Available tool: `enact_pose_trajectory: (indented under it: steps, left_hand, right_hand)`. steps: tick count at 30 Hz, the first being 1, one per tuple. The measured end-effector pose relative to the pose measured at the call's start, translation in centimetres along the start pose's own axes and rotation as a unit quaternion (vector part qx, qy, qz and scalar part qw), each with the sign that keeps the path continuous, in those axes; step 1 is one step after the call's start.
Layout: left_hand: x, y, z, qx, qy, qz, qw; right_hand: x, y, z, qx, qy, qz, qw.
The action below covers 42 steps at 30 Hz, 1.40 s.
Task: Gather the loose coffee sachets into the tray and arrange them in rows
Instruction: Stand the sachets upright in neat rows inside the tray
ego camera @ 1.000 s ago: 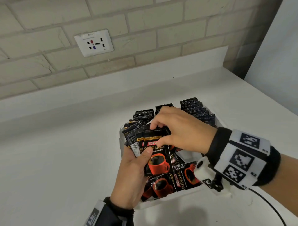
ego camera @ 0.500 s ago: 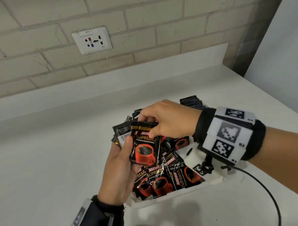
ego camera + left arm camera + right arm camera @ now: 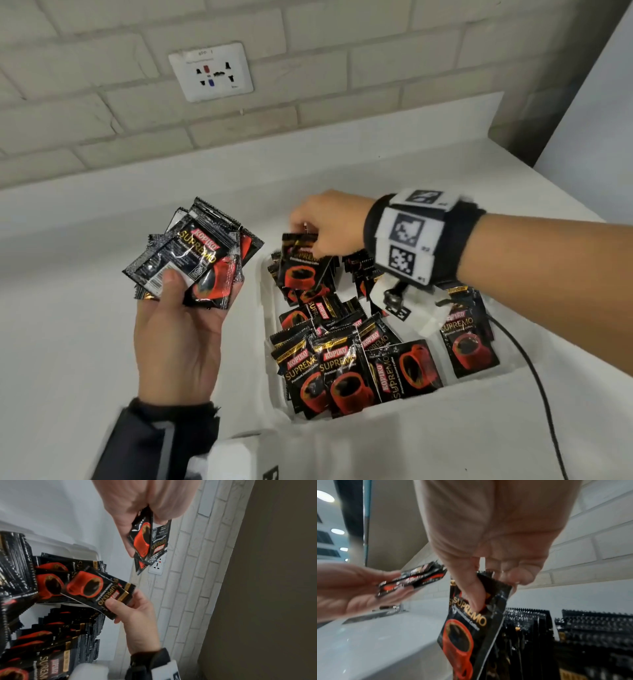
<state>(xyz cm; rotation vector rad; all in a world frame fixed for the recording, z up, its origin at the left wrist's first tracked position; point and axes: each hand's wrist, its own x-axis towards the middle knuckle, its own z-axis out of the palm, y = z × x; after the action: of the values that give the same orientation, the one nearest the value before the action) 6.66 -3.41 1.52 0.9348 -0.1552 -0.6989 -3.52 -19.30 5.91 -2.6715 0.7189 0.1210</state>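
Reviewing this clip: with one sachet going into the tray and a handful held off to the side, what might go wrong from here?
The left hand holds a fanned stack of sachets under only the thumb, out over the counter; some may slip off. The right hand pinches one sachet by its top edge, so it may tilt against the standing rows instead of slotting in.

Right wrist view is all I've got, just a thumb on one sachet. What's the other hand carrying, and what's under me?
Observer: The left hand holds a fanned bunch of sachets, beside the tray, not over it.
Operator: Is the tray tidy yet?
Observer: Partly. Upright rows stand at the back; loose sachets lie jumbled at the front.
Operator: Where's my sachet?
Observer: The right hand pinches its sachet by the top edge above the back-left row.
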Motion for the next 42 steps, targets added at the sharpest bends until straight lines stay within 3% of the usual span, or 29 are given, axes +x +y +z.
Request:
enact_pose_trajectory:
  steps: [10,18,23,30,36,42]
  left_hand:
    - [0.1,-0.4,0.2,0.003,0.0,-0.004,1.0]
    - [0.0,-0.7,0.3,-0.008,-0.014,-0.015,1.0]
    - [-0.2,-0.7,0.3,0.002,-0.033,-0.025,0.999]
    - [0.2,-0.7,-0.4,0.008,-0.04,-0.046,0.998]
    - [0.7,-0.8,-0.6,0.024,-0.056,-0.062,0.996]
    - [1.0,-1.0,-0.8,0.03,-0.059,-0.079,0.995]
  right_hand:
    - [1.6,-1.8,3.2,-0.239,-0.081,-0.068,0.965]
    - [1.1,-1.8,4.9,-0.266,-0.08,-0.087,0.957]
    - [1.1,-2.1,5.0,-0.375,-0.059,-0.097,0.92]
    - [1.6,-1.6,4.6,-0.384,-0.047,-0.12,0.914]
    - [3.1,-0.4,4.2,-0.343,-0.142,-0.106,0.923]
    - [3.4,-0.6,2.9,-0.345,-0.177,-0.033,0.921]
